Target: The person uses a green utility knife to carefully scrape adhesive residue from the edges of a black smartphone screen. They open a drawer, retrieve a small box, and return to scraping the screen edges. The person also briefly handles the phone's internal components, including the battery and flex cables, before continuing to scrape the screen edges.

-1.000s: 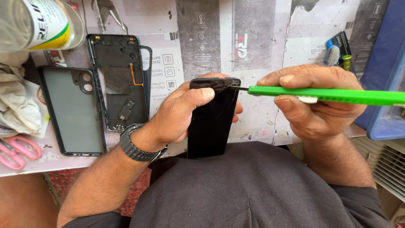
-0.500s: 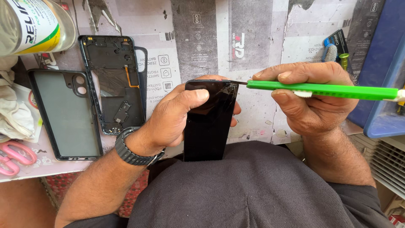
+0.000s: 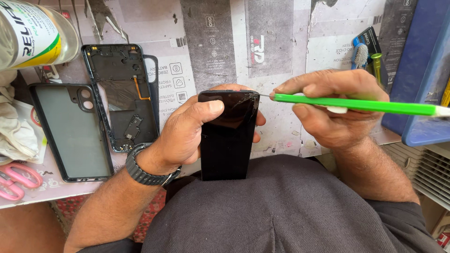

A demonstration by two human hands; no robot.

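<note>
While its lower end rests against the person's dark grey shirt at the belly, the black phone screen (image 3: 228,136) stands nearly upright over the near edge of the worktable (image 3: 281,122), glass toward the camera, with cracks spreading across its upper right corner. The left hand (image 3: 187,129) is closed around the screen from the left side: the thumb lies across the upper front of the glass and the fingertips show past the right edge. A dark link-band wristwatch (image 3: 147,169) sits on that wrist. The right hand (image 3: 335,110) is closed in a pen-like grip around a bright green pry tool (image 3: 356,104), whose thin metal tip meets the cracked upper right corner of the screen; the green handle runs off to the right, ending in a pale cap.

To the left of the left hand, 2 phone parts lie flat on the table side by side: a dark mid-frame (image 3: 123,93) with an orange flex cable and exposed inner recesses, and left of it a translucent green-grey back cover (image 3: 70,133) with 2 camera holes. A clear bottle with a yellow and green label (image 3: 33,30) lies at the upper left corner, a white cloth (image 3: 16,131) sits at the left edge, and pink scissor handles (image 3: 14,180) show below it. Beyond the right hand, a small blue-handled brush (image 3: 360,54) lies just beside a green-handled tool (image 3: 376,65), near a blue tray (image 3: 422,70).
</note>
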